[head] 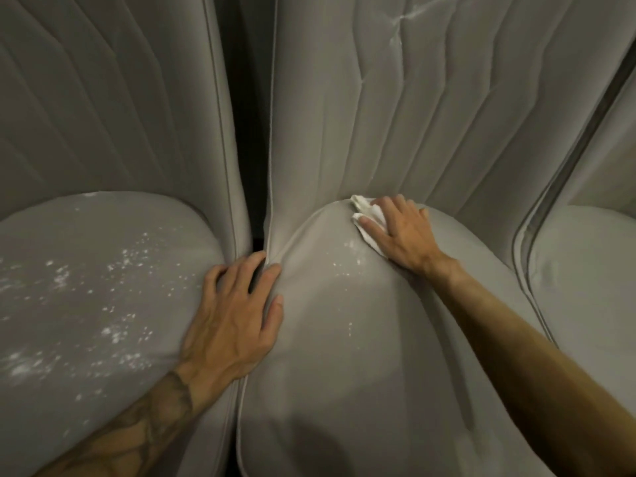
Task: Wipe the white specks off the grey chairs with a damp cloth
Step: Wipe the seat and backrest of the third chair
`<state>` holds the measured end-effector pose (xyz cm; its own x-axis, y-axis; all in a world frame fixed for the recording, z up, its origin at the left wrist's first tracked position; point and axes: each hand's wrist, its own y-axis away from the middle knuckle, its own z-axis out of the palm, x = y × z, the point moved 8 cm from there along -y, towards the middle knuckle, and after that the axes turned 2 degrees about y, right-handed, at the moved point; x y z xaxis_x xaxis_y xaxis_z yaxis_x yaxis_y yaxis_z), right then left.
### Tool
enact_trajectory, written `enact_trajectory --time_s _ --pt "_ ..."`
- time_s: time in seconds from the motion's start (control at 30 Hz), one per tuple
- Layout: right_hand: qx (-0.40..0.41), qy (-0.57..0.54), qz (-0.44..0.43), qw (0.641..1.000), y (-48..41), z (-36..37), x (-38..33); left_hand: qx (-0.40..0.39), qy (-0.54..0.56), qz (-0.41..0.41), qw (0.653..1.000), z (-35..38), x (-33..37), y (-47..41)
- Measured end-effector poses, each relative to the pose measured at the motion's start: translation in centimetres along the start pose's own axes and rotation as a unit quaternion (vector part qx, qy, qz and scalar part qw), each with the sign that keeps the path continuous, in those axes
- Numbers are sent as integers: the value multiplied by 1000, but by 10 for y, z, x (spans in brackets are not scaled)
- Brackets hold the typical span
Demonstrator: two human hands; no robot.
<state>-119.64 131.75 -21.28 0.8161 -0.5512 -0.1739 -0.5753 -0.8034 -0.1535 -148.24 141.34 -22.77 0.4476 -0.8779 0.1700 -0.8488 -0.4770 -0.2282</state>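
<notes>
Three grey chairs stand side by side. The middle chair's seat (344,356) carries a small patch of white specks (347,263) near its back. My right hand (402,232) presses a white cloth (370,218) flat against the back of that seat, fingers spread over it. The left chair's seat (86,297) is scattered with many white specks (117,332). My left hand (237,321) rests across the gap between the left and middle seats, fingers spread, holding nothing.
Ribbed grey backrests (413,115) rise right behind the seats. A dark narrow gap (251,160) separates the left and middle chairs. A third grey chair (592,277) stands at the right edge.
</notes>
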Motion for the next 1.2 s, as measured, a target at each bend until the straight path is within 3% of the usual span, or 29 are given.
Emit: enact_trajectory --time_s 0.07,0.2,0.27,0.37,0.4,0.57,0.77,0.87,1.2 --pt "0 -15 -19 1000 9 6 -18 1 1 0 1000 -1 0 0" --pt "-42 -6 -138 990 40 8 -39 0 4 -1 1000 -1 0 0" --pt "-33 23 -104 994 22 2 -15 -2 6 -1 1000 -1 0 0" --pt "-8 37 46 998 -5 -5 18 -5 3 -5 1000 0 -1 0" --pt "5 33 45 998 -5 -5 9 -4 4 -6 1000 0 -1 0" --pt "-24 -4 -124 992 29 -2 -30 1 9 -2 1000 -1 0 0" --pt "-30 69 -97 992 14 -28 7 5 10 -1 1000 -1 0 1" --pt "-97 70 -102 988 21 -18 1 8 9 0 1000 0 -1 0" --pt "-96 -24 -57 993 33 -9 3 4 4 -3 1000 0 -1 0"
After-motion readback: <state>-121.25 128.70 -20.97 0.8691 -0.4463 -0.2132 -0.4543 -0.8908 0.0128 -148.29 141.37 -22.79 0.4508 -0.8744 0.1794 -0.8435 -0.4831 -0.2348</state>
